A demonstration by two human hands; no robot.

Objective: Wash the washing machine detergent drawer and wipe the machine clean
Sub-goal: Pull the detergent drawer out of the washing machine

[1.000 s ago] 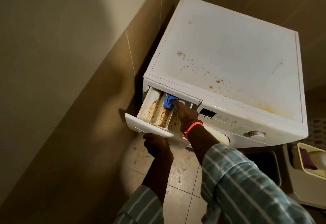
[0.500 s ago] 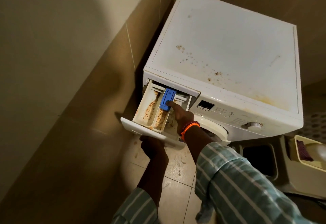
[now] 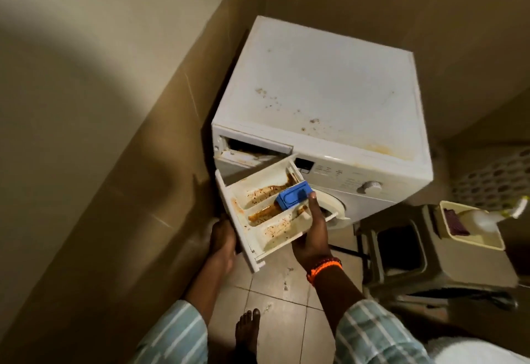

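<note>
Tiles cover the floor [image 3: 286, 315], beige and spotted with grime, in a narrow corner between tan walls [image 3: 120, 191]. I see the washing machine [image 3: 324, 99] with rust-speckled top. Both grips clasp the detergent drawer [image 3: 269, 220], clear of its slot [image 3: 252, 148]: left hand [image 3: 222, 237] at the front panel, right hand [image 3: 311, 237] underneath.

I hold the detergent drawer [image 3: 266, 214] clear of the washing machine [image 3: 321, 99], tilted, my left hand [image 3: 222, 241] at its front panel and my right hand [image 3: 311, 237] under its side. Brown stains streak its compartments beside the blue insert [image 3: 294, 197].
</note>
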